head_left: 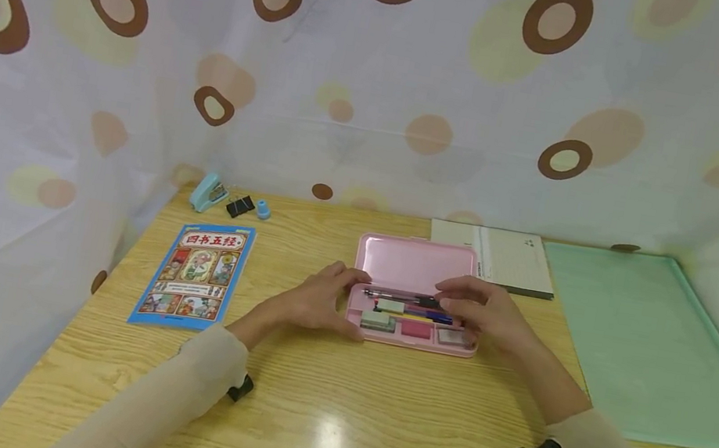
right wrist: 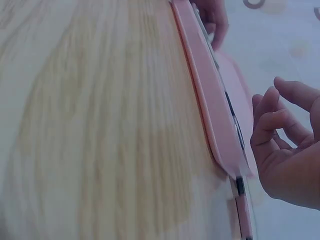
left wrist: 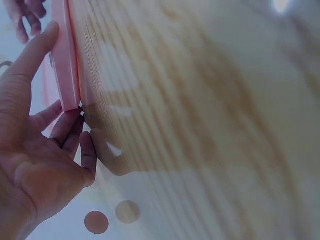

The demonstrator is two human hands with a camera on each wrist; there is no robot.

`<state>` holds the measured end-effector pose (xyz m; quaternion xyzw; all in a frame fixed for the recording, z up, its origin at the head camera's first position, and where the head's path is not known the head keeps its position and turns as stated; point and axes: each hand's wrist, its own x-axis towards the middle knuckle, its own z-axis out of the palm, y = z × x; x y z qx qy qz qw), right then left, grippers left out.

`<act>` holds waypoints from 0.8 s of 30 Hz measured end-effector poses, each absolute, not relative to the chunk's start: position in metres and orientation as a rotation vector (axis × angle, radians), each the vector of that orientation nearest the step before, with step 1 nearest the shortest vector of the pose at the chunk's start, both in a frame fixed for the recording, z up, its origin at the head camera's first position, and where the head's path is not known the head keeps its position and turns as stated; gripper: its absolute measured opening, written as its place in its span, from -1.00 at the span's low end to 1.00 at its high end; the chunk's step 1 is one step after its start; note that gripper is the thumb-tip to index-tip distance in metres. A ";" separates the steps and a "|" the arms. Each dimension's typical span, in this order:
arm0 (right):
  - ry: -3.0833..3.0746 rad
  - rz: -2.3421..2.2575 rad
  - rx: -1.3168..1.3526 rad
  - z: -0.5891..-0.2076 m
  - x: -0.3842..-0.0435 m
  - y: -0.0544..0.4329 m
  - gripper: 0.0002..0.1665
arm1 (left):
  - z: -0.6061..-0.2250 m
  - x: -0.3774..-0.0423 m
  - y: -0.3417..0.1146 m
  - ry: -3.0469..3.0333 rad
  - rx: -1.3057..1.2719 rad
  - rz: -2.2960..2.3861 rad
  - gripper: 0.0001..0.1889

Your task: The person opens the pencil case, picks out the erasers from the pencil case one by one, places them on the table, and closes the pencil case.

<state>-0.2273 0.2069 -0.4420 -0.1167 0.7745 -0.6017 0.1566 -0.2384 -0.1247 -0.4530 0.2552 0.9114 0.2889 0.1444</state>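
An open pink pencil case [head_left: 357, 299] lies on the table with its lid [head_left: 415, 263] folded back. Pens [head_left: 400, 297] lie along its upper compartment, with a pale eraser [head_left: 390, 306] over them. In front sit a pale eraser [head_left: 375, 318], a pink eraser [head_left: 415, 329] and a grey block [head_left: 452, 338]. My left hand [head_left: 318, 300] grips the case's left end, thumb along the front wall and fingers at the side in the left wrist view. Over the right end hovers my right hand [head_left: 487, 313], its fingers loosely bent near the pen ends; the right wrist view shows nothing in them.
A blue-edged book [head_left: 194, 276] lies at left. Behind it are a light blue stapler [head_left: 208, 192], a black binder clip [head_left: 239, 205] and a small blue object [head_left: 263, 209]. A notebook [head_left: 518, 258] lies behind the case, and a green mat [head_left: 660, 346] covers the right side.
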 end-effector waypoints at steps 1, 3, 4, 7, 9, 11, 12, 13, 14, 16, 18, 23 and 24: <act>2.212 -1.709 -0.345 -0.442 -0.227 0.202 -0.50 | -0.453 -0.238 -0.125 2.627 0.735 0.835 -0.02; 2.202 -1.683 -0.349 -0.443 -0.228 0.193 -0.52 | -0.454 -0.239 -0.125 2.628 0.733 0.830 -0.02; 2.201 -1.671 -0.349 -0.444 -0.228 0.189 -0.54 | -0.454 -0.239 -0.125 2.628 0.735 0.833 -0.02; 2.227 -1.623 -0.371 -0.445 -0.229 0.177 -0.57 | -0.454 -0.239 -0.124 2.628 0.735 0.833 -0.02; 2.252 -1.597 -0.383 -0.446 -0.229 0.170 -0.57 | -0.453 -0.239 -0.124 2.627 0.735 0.837 -0.03; 2.285 -1.572 -0.383 -0.447 -0.229 0.164 -0.59 | -0.452 -0.239 -0.124 2.625 0.737 0.839 -0.03; 2.296 -1.558 -0.378 -0.447 -0.229 0.162 -0.60 | -0.452 -0.239 -0.124 2.624 0.739 0.838 -0.03; 2.314 -1.545 -0.372 -0.448 -0.229 0.160 -0.61 | -0.452 -0.239 -0.124 2.622 0.739 0.837 -0.03; 2.334 -1.529 -0.367 -0.449 -0.229 0.158 -0.62 | -0.452 -0.239 -0.124 2.622 0.739 0.833 -0.03; 2.376 -1.503 -0.350 -0.450 -0.229 0.154 -0.67 | -0.452 -0.240 -0.124 2.622 0.739 0.825 -0.02; 2.402 -1.494 -0.333 -0.451 -0.229 0.151 -0.70 | -0.452 -0.240 -0.124 2.623 0.735 0.821 -0.02; 2.485 -1.437 -0.316 -0.452 -0.229 0.146 -0.78 | -0.452 -0.240 -0.124 2.623 0.720 0.818 -0.03; 2.520 -1.405 -0.323 -0.451 -0.229 0.145 -0.79 | -0.452 -0.240 -0.124 2.625 0.720 0.814 -0.03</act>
